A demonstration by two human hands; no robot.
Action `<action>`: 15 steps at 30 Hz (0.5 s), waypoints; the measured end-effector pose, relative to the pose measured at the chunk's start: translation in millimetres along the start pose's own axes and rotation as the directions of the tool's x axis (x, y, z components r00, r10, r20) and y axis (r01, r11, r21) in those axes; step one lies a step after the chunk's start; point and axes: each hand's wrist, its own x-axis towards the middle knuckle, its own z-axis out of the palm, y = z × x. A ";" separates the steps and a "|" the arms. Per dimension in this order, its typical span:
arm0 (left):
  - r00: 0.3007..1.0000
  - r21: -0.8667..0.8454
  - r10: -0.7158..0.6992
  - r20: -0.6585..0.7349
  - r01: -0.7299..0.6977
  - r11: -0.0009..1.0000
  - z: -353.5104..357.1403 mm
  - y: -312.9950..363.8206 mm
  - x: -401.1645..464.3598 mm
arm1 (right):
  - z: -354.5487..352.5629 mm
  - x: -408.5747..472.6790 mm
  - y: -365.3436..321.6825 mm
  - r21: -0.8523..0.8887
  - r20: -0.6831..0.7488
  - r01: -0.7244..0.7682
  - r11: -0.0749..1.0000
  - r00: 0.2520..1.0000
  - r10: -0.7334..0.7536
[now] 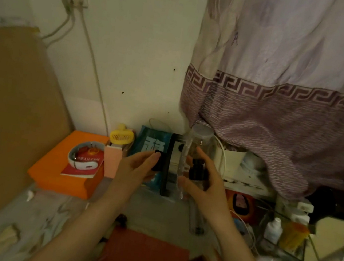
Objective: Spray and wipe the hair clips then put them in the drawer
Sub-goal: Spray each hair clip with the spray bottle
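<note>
My left hand (139,167) is raised over the desk and pinches a small black hair clip (158,160) at its fingertips. My right hand (201,185) is curled around a black claw clip (198,171). Between the two hands stands a tall clear plastic piece (182,165), next to my right thumb; I cannot tell whether the hand touches it. Behind it is a black-framed box (168,165) that may be the drawer unit. No spray bottle or wiping cloth is clearly recognisable.
An orange box (50,170) carrying a red booklet and a white ring-shaped device sits at left, beside a yellow mini fan (121,137) and a pink block (112,161). A clear jar (202,135), a patterned curtain (281,101), a glass organiser with bottles (277,236) and a red mat (140,256) surround the hands.
</note>
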 end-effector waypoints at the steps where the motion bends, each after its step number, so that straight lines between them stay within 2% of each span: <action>1: 1.000 0.009 -0.013 -0.004 0.013 1.000 -1.5 -3.7 -2.8 | 1.7 -2.0 3.0 -0.001 0.008 -0.015 1.000 1.000 0.015; 15: 0.996 0.154 -0.067 -0.066 0.076 0.985 -30.1 -62.0 -46.8 | 31.7 -38.7 66.4 0.013 0.170 -0.203 0.979 0.965 0.198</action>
